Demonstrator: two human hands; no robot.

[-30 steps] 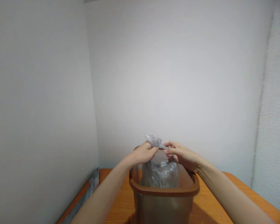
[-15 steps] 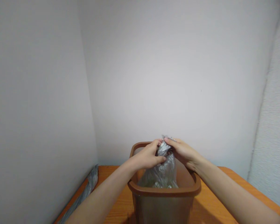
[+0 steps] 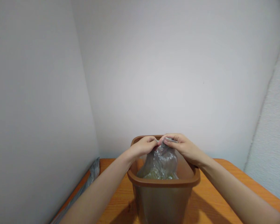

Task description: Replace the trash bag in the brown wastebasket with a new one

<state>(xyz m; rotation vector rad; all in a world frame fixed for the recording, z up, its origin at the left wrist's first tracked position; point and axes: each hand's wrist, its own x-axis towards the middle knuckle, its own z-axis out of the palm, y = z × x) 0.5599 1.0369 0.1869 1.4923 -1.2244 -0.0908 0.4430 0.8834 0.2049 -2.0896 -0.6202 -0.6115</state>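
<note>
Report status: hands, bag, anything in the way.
Left hand and right hand pinching top of translucent plastic bag. Bag's body inside brown wastebasket. Bunched grey plastic at left, not in the way.

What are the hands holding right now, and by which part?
A translucent plastic bag, pinched at its gathered top by the left hand and the right hand, its body inside the brown bin.

Below the grip, the lower part of the grey bag (image 3: pixel 166 161) is hidden by the front of the brown bin (image 3: pixel 163 183), and its greenish contents are too blurred to be identified. At the grip, the bag's gathered top is partly covered by the left hand (image 3: pixel 143 146) and the right hand (image 3: pixel 183 145). Far below, the bin's base is cut off, as is the grey plastic strip (image 3: pixel 94 171) left of the grip.
</note>
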